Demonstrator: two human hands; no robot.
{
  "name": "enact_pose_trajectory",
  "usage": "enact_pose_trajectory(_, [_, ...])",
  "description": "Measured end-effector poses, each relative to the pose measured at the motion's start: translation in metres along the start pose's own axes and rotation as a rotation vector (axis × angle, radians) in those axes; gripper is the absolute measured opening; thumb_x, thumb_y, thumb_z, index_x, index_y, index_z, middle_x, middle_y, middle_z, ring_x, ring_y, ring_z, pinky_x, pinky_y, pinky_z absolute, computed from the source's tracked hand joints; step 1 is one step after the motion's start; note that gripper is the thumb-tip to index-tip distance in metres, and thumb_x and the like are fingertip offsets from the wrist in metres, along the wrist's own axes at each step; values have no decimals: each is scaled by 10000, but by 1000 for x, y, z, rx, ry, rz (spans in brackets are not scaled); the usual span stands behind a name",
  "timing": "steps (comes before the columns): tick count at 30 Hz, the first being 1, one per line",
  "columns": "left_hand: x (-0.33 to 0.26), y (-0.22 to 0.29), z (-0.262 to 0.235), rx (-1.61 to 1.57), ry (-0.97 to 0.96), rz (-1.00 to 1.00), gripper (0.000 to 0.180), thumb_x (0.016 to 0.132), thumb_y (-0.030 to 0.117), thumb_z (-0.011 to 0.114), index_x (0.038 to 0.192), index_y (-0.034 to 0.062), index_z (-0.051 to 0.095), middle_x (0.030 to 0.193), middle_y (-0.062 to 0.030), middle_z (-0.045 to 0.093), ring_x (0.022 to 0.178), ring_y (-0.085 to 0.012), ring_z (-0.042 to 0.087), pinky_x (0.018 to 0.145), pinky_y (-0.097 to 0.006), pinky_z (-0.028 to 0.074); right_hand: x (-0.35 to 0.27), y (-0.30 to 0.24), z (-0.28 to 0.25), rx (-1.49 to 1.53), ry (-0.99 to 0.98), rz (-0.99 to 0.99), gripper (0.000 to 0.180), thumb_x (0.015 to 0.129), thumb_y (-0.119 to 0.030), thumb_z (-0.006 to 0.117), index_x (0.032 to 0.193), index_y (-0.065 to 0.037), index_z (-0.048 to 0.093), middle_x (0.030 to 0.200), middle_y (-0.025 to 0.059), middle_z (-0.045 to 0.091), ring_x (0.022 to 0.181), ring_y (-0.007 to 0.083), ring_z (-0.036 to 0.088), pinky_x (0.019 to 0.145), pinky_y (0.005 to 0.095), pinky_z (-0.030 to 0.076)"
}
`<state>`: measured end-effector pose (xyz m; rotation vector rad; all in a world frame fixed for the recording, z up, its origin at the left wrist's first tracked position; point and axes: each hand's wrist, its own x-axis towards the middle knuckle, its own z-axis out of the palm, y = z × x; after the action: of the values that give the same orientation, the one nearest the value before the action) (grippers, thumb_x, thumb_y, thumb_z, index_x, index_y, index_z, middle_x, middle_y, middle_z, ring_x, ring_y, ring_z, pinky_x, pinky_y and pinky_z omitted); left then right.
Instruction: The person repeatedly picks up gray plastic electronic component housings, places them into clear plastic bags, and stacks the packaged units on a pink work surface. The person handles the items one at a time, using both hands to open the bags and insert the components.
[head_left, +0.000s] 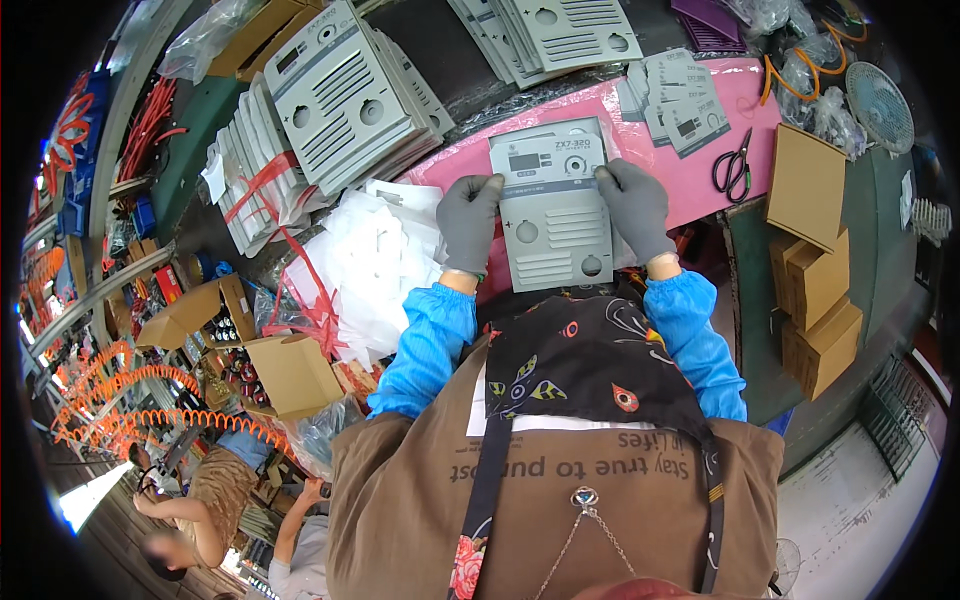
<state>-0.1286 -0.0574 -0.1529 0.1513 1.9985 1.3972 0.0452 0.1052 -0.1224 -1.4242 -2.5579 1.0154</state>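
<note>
A grey metal front panel [556, 240] with vent slots and round holes lies before me on a pink sheet. On its upper part sits a printed grey label [548, 160]. My left hand [468, 222], in a grey glove, is closed with thumb and finger at the panel's left edge, beside the label's lower corner. At the opposite edge my right hand [637, 212], gloved likewise, pinches at the same height. Whether the fingertips grip the label as well as the panel, I cannot tell.
Loose labels [683, 105] and black scissors [735, 168] lie on the pink sheet [745, 90]. Stacked panels [345, 100] stand at the left, near crumpled white backing paper [375, 270]. Cardboard boxes [815, 285] line the right; two people [205, 500] are at lower left.
</note>
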Motion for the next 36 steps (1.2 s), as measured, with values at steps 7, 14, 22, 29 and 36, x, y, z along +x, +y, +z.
enact_pose_trajectory(7, [3, -5, 0, 34, 5, 43, 276, 869, 269, 725, 899, -5, 720, 747, -54, 682, 660, -117, 592, 625, -289, 480, -2, 2, 3, -33, 36, -14, 297, 947, -364, 527, 952, -99, 663, 918, 141, 670, 870, 355, 644, 735, 465, 502])
enact_pose_trajectory(14, [-8, 2, -10, 298, 21, 195, 324, 900, 282, 677, 910, -41, 707, 776, -123, 690, 709, -199, 605, 686, -366, 480, 0, 15, 27, 27, 41, -32, 293, 922, -319, 496, 1023, -115, 680, 986, 164, 691, 903, 366, 670, 809, 503, 510])
enact_pose_trajectory(22, [15, 15, -15, 744, -78, 448, 366, 825, 383, 730, 787, 22, 687, 741, -138, 674, 662, -280, 618, 654, -412, 484, 20, 0, 5, -450, -22, -222, 218, 820, -196, 590, 938, -88, 738, 771, 158, 712, 693, 333, 703, 550, 511, 500])
enact_pose_trajectory(29, [40, 65, -15, 1495, -210, 342, 629, 800, 692, 620, 862, 82, 762, 826, -148, 716, 786, -343, 683, 686, -474, 504, 37, 0, 13, -643, 145, -377, 136, 756, -149, 640, 792, -108, 764, 755, 88, 723, 671, 282, 704, 486, 450, 471])
enact_pose_trajectory(36, [28, -22, -10, 136, -398, 59, 434, 906, 257, 684, 1191, -61, 608, 971, -133, 674, 748, -217, 667, 615, -315, 572, -15, -3, -4, -428, 19, -197, 166, 818, -144, 603, 871, -92, 751, 793, 80, 734, 711, 290, 721, 484, 489, 480])
